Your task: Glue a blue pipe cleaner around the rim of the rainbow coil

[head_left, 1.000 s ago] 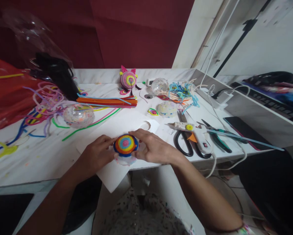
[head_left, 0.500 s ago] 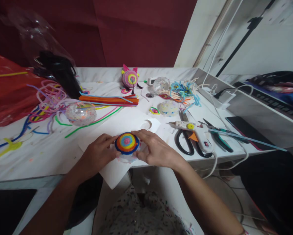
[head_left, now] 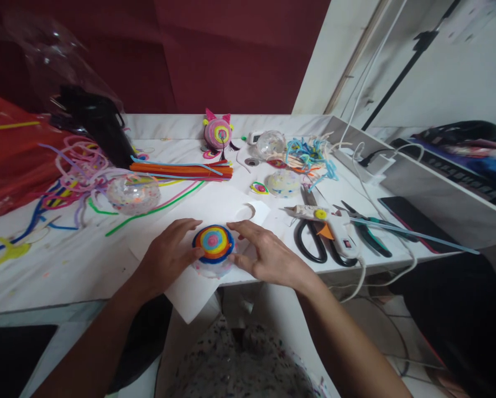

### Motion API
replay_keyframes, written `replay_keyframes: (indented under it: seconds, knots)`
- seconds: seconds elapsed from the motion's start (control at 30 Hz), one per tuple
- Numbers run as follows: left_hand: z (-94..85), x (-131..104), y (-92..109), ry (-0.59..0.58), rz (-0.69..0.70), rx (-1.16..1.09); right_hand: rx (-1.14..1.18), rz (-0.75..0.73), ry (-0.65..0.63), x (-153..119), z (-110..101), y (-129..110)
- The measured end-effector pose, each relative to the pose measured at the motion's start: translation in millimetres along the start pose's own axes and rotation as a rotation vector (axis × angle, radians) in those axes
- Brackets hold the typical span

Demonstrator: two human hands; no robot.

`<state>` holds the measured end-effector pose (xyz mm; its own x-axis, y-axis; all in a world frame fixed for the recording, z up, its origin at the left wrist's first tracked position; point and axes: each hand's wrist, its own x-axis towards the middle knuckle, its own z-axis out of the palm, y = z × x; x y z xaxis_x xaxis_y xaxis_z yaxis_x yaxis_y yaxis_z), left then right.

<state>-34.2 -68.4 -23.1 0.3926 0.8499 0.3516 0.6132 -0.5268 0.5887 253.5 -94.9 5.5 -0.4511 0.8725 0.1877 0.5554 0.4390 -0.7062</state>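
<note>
A round coil of pipe cleaners [head_left: 213,243], with rings of blue, orange, yellow and light blue around a pink centre, lies on top of a clear plastic dome [head_left: 214,270] with coloured specks. Under the dome is white paper [head_left: 192,301] at the table's front edge. To the left of the coil is my left hand [head_left: 165,257], open, its thumb tip at the coil's rim and its fingers lifted off. On the other side, my right hand [head_left: 268,253] is open too, thumb near the rim and fingers spread above the paper.
Scissors [head_left: 311,241], a hot glue gun [head_left: 334,226] and pliers [head_left: 370,235] lie on the right. Behind are more clear domes [head_left: 134,193], a pink eared figure [head_left: 218,131] and orange pipe cleaners [head_left: 181,170]. A black bottle [head_left: 98,124] leans at left.
Both hands have loosened from the coil. Their fingers have spread outward from its rim, while the coil stays on the dome. The view has shifted slightly.
</note>
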Motion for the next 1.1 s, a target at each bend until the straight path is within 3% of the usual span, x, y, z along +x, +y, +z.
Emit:
replay_keyframes:
  seconds: [0.17,0.37,0.83,1.1]
  knots:
    - [14.0,2.8,-9.5,-0.130,0.146,-0.079,0.069,0.028,0.043,-4.8,3.6,2.4]
    - [12.0,2.5,-7.3,-0.249,0.129,-0.080,0.139,-0.054,0.082,-4.4,9.9,6.1]
    - [20.7,2.4,-7.5,-0.178,0.071,-0.070,0.014,-0.039,0.130,-2.3,23.7,8.6]
    - [17.3,-2.9,-0.6,-0.160,-0.023,-0.195,0.110,-0.009,0.156,-11.6,28.2,12.5]
